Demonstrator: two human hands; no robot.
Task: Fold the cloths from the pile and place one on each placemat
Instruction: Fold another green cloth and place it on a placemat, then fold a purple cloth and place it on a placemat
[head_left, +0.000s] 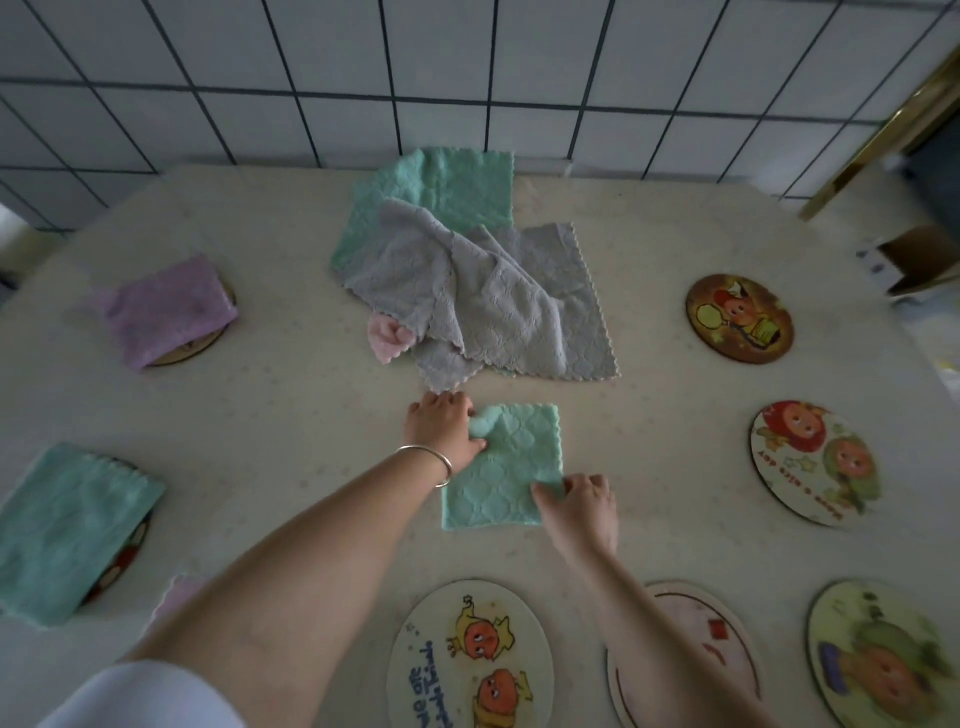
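A folded green cloth (506, 462) lies on the table in front of me. My left hand (441, 426) grips its upper left corner, which is bunched up. My right hand (579, 501) pinches its lower right edge. Behind it sits the pile (467, 280) of loose grey, green and pink cloths. At the left, a folded purple cloth (163, 309) covers one placemat and a folded green cloth (67, 530) covers another. Bare round placemats lie at the right (740, 318), (815, 462) and along the near edge (467, 660), (685, 654), (883, 654).
The cream table (270, 395) meets a white tiled wall (467, 78) at the back. A cardboard box (914, 260) and a gold metal frame (883, 119) stand at the far right. A pink cloth edge (176, 592) peeks out by my left arm.
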